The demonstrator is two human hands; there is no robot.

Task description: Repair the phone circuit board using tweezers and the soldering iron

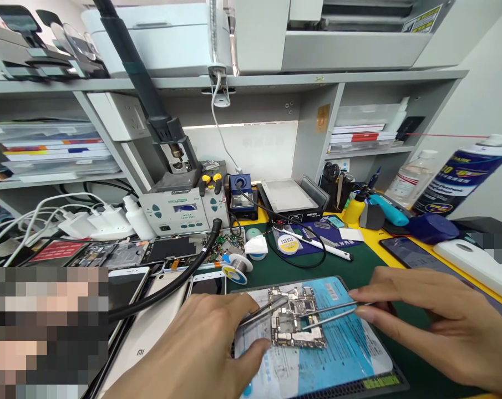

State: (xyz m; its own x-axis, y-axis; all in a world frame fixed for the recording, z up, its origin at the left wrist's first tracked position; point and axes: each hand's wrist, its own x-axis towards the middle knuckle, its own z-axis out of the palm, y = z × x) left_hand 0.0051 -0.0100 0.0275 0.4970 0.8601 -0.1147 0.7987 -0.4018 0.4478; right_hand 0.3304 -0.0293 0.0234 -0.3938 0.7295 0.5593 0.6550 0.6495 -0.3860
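A phone circuit board [297,323] lies on a blue and white repair mat [342,354] at the near middle of the bench. My left hand [201,349] holds metal tweezers [262,311] whose tips rest on the board's upper left part. From the right, my right hand [437,321] holds a second thin metal tool [329,315] with its prongs reaching onto the board's right side. Both hands hover low over the mat.
A hot-air rework station [184,208] with a black hose [171,282] stands behind. Several phones and opened screens [167,249] lie at left. Solder reels [238,265], a heating plate [290,197], a spray can [462,177] and a dark phone [417,256] crowd the green mat.
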